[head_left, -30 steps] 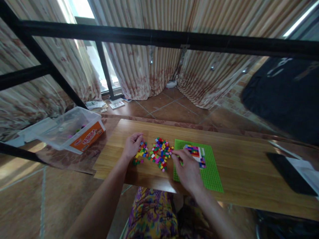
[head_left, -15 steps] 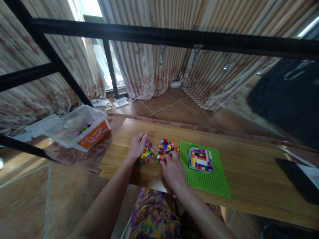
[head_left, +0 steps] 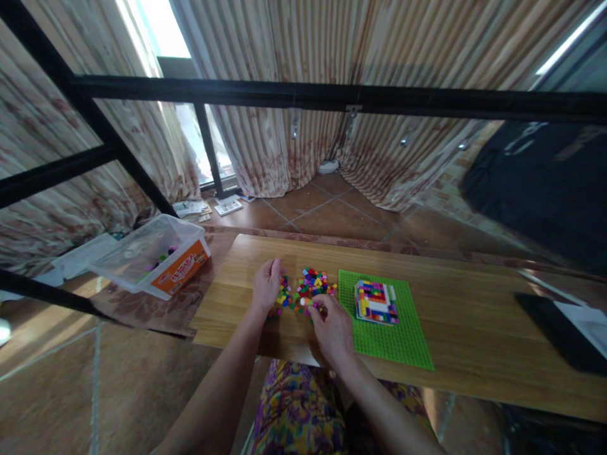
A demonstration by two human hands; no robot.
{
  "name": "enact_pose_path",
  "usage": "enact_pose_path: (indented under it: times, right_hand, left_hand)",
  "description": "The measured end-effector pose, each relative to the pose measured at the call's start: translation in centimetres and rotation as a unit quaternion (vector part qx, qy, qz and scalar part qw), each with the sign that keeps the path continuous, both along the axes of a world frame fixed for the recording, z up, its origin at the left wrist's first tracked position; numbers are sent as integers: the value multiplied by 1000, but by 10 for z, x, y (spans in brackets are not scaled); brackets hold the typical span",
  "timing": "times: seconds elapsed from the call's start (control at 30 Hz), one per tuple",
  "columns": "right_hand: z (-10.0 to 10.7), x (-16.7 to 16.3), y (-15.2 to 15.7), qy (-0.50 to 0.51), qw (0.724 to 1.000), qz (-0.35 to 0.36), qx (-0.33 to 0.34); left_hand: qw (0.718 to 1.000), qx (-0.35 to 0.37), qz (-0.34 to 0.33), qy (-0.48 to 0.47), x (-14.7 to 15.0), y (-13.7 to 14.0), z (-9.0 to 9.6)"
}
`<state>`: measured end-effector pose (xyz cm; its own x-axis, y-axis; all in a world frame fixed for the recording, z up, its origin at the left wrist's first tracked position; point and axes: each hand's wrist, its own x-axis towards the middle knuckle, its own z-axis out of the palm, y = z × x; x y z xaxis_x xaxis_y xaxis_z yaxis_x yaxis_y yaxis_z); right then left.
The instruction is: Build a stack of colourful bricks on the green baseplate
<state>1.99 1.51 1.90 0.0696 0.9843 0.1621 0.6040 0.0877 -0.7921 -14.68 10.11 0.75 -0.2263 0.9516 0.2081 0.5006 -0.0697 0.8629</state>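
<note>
Small coloured building bricks lie in two loose piles on the wooden table. At the outer side of the left brick pile (head_left: 284, 296) rests my left hand (head_left: 266, 284), loosely cupped, with no brick visible in it. My right hand (head_left: 332, 325) is over the near edge of the right brick pile (head_left: 313, 282). Its thumb and forefinger pinch a small building brick (head_left: 310, 303), pinkish, close to white and other bricks. To the right, a block of built-up multicoloured bricks (head_left: 377, 302) sits on a green baseplate (head_left: 403, 347).
The wooden table (head_left: 467, 316) carries a black flat object (head_left: 554, 332) with white paper at its right end. A clear plastic bin (head_left: 156, 253) with an orange label stands on the floor at left. Black metal bars (head_left: 284, 93) cross in front of striped curtains.
My right hand has lifted slightly from the right pile, with a small brick now visible at its fingertips. My left hand stays by the left pile. The camera view has tilted a little.
</note>
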Motion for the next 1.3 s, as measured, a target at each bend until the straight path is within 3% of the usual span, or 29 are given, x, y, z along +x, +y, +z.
enact_pose_path:
  times: [0.13,0.27,0.37,0.47,0.6,0.87,1.03,1.13,1.3]
  right_hand:
    - [7,10,-4,149,988,-22,-35]
    - [12,16,-10,311,945,-43,-92]
    - [18,16,-12,401,906,-53,-127]
    - [26,15,-16,443,885,-50,-135]
    - [36,16,-23,466,874,-43,-131]
    - [33,25,-38,446,888,1,-110]
    - [21,26,-42,439,892,11,-111]
    - [12,27,-36,360,928,-3,-96]
    - [7,23,-6,133,990,17,-47]
  left_hand:
    - [996,40,58,-47,11,-5,-4]
    - [988,110,93,-47,14,-21,5]
    - [991,121,34,-50,21,-45,21]
    - [990,39,-68,-120,36,-76,34]
    - [954,-74,-164,-238,57,-105,41]
    - [911,-138,-151,-359,69,-120,50]
    - [886,-156,-124,-418,70,-128,42]
    - [885,-168,-85,-427,65,-131,33]
    - [886,-179,-19,-428,50,-131,21]
